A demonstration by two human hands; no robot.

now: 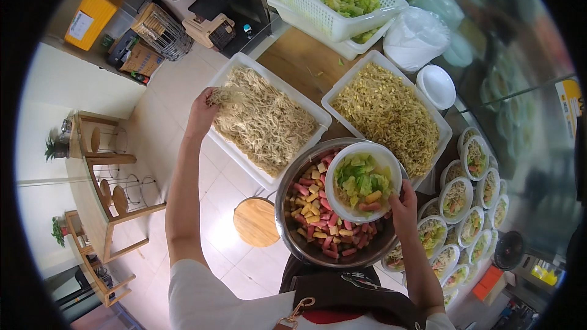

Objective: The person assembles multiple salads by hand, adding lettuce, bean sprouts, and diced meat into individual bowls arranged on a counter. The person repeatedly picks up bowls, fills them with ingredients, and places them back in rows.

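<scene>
1. The white bowl (363, 181), holding chopped green leaves and a few pink and yellow cubes, sits in the right hand (403, 203), fingers curled under its near rim, above the steel basin (293, 241) of cubes.
2. The left hand (203, 108), well to the left of the bowl, is closed on a tuft of pale noodles (263, 119) at the far corner of their white tray (257, 174).
3. Judged step: gathering a portion of noodles. Next calls for lifting the tuft free of trailing strands and carrying it across to the bowl.
4. Beyond the right hand: a tray of sprouts (386, 113), and filled bowls (468, 223) along the worktop (299, 61).
</scene>
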